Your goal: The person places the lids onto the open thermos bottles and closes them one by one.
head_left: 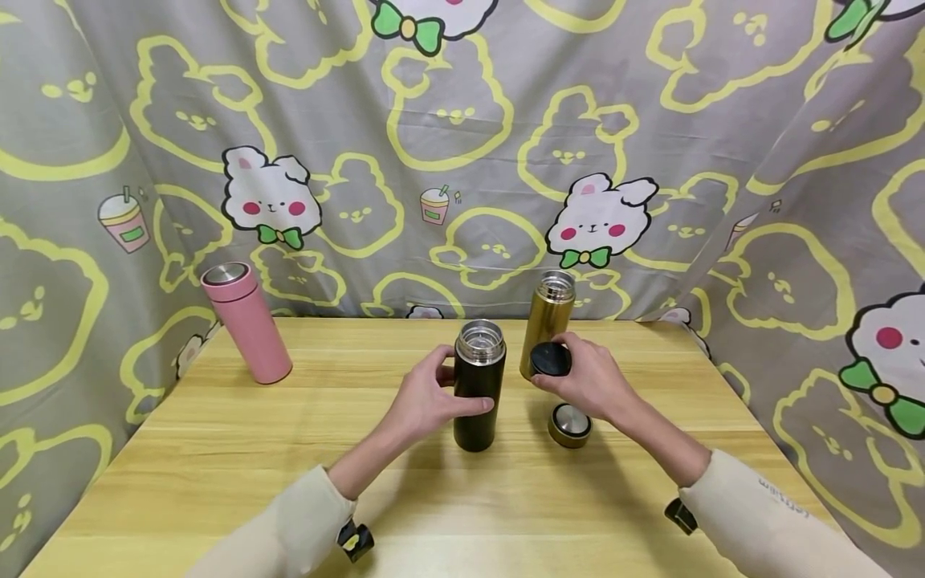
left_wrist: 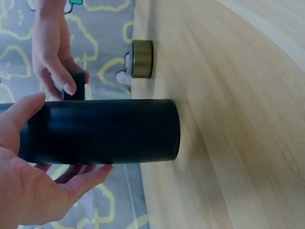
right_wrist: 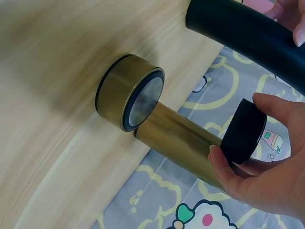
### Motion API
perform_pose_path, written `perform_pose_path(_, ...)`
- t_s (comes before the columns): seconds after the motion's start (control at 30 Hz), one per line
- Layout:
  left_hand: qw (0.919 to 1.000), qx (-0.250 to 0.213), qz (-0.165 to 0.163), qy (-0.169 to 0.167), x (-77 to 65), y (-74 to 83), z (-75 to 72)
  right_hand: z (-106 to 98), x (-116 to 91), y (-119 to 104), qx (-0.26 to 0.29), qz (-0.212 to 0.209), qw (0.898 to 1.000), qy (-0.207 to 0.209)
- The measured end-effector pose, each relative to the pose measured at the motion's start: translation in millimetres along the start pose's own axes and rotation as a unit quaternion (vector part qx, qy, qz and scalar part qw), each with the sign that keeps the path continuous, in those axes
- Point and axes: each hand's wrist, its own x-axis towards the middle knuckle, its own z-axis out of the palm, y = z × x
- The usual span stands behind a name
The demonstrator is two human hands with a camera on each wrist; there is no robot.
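A black thermos bottle (head_left: pixel 478 413) stands upright on the table with its steel mouth uncovered. My left hand (head_left: pixel 431 395) grips it around the side, the thumb across its front. In my right hand (head_left: pixel 594 376) a black lid (head_left: pixel 551 359) is pinched between thumb and fingers, held in the air right of the black bottle. Behind that hand is a gold thermos bottle (head_left: pixel 545 321), upright and also without its lid. A gold lid (right_wrist: pixel 125 93) sits on the table in front of it, its steel disc facing up.
A pink thermos bottle (head_left: pixel 249 325) with its lid on stands at the back left of the wooden table (head_left: pixel 289 482). A grey curtain (head_left: pixel 347 112) with cartoon prints hangs behind the table and along both sides.
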Motion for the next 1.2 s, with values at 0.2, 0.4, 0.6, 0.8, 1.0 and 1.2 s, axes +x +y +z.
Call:
perform_pose_path(0.2, 0.9999, -0.002, 0.011, -0.013, -4.1, 0.3, -0.5, 2, -1, 3, 0.002, 0.006, 1.0, -0.001)
perform_pose_path(0.4, 0.9997, -0.006, 0.012, -0.02, -3.1, 0.0, -2.8, 5, -1, 3, 0.003, 0.006, 1.0, -0.001)
perform_pose_path(0.6, 0.9993, 0.017, 0.014, -0.03, 0.1, -1.5, -5.5, 6, 0, 2, 0.004, 0.008, 1.0, -0.002)
perform_pose_path(0.8, 0.9985, 0.035, 0.021, -0.035, 2.2, -2.8, -6.4, 7, 1, 1, 0.005, 0.01, 1.0, -0.004)
perform_pose_path(1.0, 0.9977, 0.046, 0.028, -0.042, 5.1, -3.3, -6.4, 3, 2, -1, -0.003, 0.003, 1.0, 0.0)
perform_pose_path(1.2, 0.9972, 0.053, 0.025, -0.045, 6.7, -4.7, -6.2, -11, 6, -7, -0.009, -0.012, 1.0, 0.012)
